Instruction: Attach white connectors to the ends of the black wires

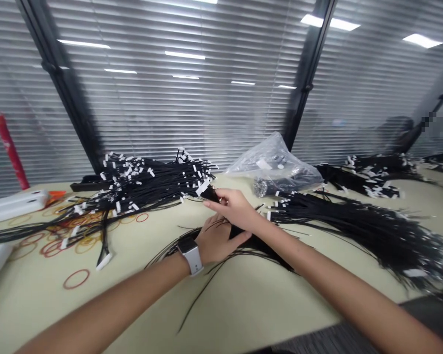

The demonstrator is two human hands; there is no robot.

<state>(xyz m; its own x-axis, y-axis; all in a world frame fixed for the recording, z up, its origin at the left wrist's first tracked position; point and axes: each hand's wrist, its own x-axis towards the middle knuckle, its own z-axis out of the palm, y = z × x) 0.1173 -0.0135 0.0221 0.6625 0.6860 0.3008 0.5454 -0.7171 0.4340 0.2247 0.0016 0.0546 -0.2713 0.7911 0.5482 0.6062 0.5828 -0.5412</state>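
My left hand (214, 241), with a watch (190, 253) on its wrist, lies over a bunch of black cables (266, 247) on the table, its thumb pointing right. Just above it, my right hand (236, 209) has thumb and index finger at the end of a black cable bundle (211, 193) bearing a white label. The right fingers are closed round that end. Thin cable ends spread out below and to both sides of the hands. The left fingertips are hidden behind the right hand.
A large pile of black cables with white connectors (151, 179) lies at the left. More cables (354, 226) spread at the right, with a clear plastic bag (280, 169) behind. Coloured rubber bands (77, 279) are scattered at the left on the pale table (133, 305). Window blinds rise behind.
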